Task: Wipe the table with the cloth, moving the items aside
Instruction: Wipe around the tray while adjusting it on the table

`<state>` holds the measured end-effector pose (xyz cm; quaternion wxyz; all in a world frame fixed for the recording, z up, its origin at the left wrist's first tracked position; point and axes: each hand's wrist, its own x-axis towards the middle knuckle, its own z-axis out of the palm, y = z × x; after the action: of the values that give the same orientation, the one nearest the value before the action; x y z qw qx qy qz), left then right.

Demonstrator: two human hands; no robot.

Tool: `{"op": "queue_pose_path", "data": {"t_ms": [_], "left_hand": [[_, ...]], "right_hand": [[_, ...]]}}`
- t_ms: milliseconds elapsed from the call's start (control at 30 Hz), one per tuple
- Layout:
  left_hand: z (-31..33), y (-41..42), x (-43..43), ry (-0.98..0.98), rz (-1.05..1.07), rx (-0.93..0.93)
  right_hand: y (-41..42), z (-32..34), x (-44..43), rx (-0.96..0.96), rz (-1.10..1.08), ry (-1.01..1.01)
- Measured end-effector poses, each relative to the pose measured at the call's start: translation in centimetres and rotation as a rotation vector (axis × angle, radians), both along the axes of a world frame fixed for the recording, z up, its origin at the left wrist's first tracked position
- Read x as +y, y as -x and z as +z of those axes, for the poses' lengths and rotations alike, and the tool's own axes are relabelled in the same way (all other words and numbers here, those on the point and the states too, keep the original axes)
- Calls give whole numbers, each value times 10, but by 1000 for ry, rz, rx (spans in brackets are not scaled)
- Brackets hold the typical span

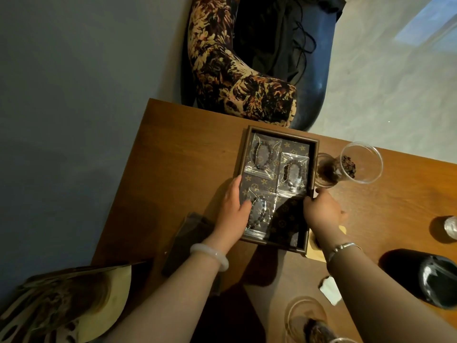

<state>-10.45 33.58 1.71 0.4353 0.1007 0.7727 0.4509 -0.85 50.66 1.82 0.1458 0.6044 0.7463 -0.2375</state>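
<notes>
Dark wooden rectangular tray lies mid-way along the brown wooden bench. Left hand grips its left rim, right hand pinches the right. Judged stiff and light. Clear-bagged bead bracelets inside may slide, so carry level by both rims.

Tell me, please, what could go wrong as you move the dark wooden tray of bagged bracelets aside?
1. The clear plastic cup of dark brown pieces stands right beside the right rim of the dark wooden tray, near the right hand; shifting the tray that way could tip the cup and spill it.
2. The clear plastic bags of bead bracelets appear to lie loose in the tray; tilting it could slide them about or out.
</notes>
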Motion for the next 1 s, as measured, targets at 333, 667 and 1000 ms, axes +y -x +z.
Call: {"op": "queue_pose_path", "data": {"t_ms": [333, 667, 1000], "left_hand": [[13, 11, 13, -137, 436, -358], [22, 70, -3, -186, 583, -167], [7, 155, -55, 22, 805, 28]], "right_hand": [[11, 5, -9, 223, -243, 120], [67, 23, -36, 566, -336, 333], [159, 21, -88, 581, -380, 751]]}}
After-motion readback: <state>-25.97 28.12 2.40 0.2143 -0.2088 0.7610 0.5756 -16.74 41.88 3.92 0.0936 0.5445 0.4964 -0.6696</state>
